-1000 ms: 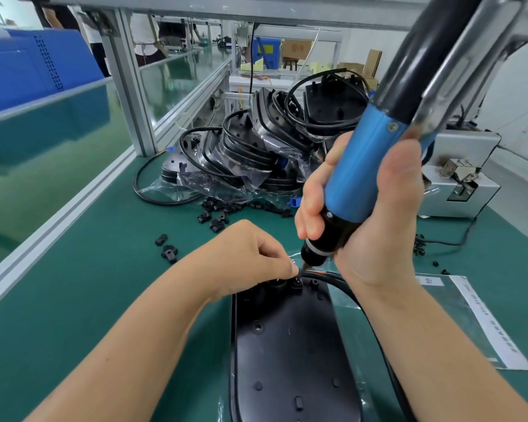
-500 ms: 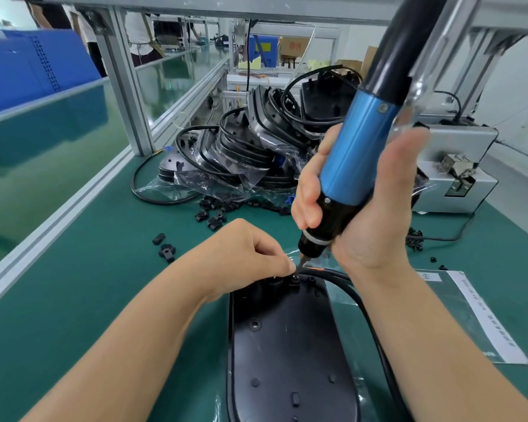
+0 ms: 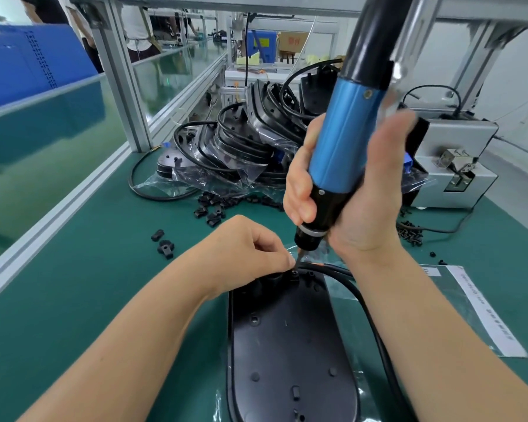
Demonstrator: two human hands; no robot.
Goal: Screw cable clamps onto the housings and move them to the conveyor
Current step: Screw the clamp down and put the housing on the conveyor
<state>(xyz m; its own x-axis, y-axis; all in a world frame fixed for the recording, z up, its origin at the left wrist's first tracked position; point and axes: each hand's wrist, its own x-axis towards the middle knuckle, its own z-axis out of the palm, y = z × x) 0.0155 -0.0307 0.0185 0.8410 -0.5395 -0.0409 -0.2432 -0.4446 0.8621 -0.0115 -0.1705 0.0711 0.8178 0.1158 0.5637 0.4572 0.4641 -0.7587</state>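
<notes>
A black oval housing [image 3: 287, 345] lies flat on the green bench in front of me, with a black cable [image 3: 375, 324] running off its far end. My right hand [image 3: 360, 202] grips a blue and black electric screwdriver [image 3: 345, 138], tilted, its bit down on a small black cable clamp [image 3: 294, 274] at the housing's far edge. My left hand [image 3: 250, 248] pinches the clamp beside the bit, fingers curled. The screw itself is hidden under the bit.
A heap of black housings with cables in clear bags [image 3: 244, 147] sits behind. Loose black clamps [image 3: 211, 208] lie scattered near it, two more clamps [image 3: 163, 243] to the left. A grey screw feeder box [image 3: 457, 166] stands right. The green conveyor [image 3: 43, 141] runs along the left, behind an aluminium rail.
The screwdriver and my right hand have shifted slightly left and down over the clamp. My left hand stays pinched on the clamp.
</notes>
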